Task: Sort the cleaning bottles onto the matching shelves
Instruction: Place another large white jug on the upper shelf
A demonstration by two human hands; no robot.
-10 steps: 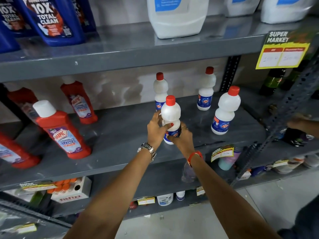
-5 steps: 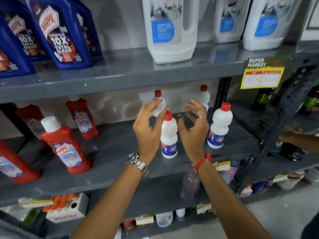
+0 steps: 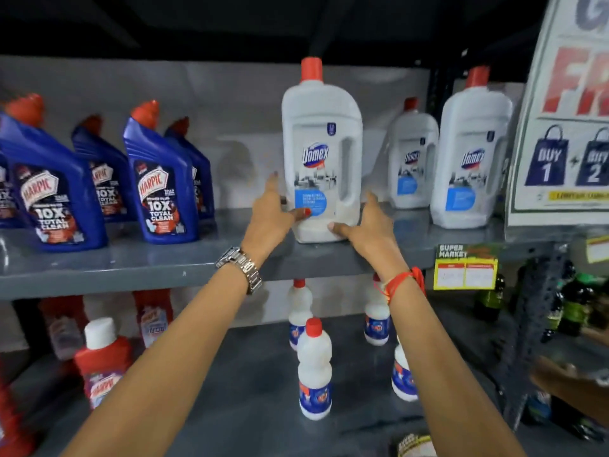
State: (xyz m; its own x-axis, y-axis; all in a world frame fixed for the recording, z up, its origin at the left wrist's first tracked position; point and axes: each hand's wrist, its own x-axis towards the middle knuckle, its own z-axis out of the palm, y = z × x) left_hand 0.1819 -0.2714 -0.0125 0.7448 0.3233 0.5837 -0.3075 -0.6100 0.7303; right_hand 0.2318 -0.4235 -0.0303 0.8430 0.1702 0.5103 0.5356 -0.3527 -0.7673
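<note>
A large white Domex bottle (image 3: 321,133) with a red cap stands upright near the front of the upper grey shelf (image 3: 131,265). My left hand (image 3: 270,216) holds its lower left side, thumb on the blue label. My right hand (image 3: 365,225) holds its lower right corner, thumb at the base. Two more Domex bottles (image 3: 468,159) stand to its right. Blue Harpic bottles (image 3: 161,179) fill the shelf's left part. On the lower shelf (image 3: 230,390) stand small white red-capped bottles (image 3: 314,364) and red Harpic bottles (image 3: 102,364).
A big offer sign (image 3: 566,127) hangs at the right end of the upper shelf, with a yellow price tag (image 3: 466,267) on the shelf edge. Dark green bottles (image 3: 573,305) stand behind a perforated post at right. Another person's hand (image 3: 566,380) shows at lower right.
My hands let go of the small white bottle on the lower shelf, rose to the upper shelf and closed on the large Domex bottle. The view tilted upward.
</note>
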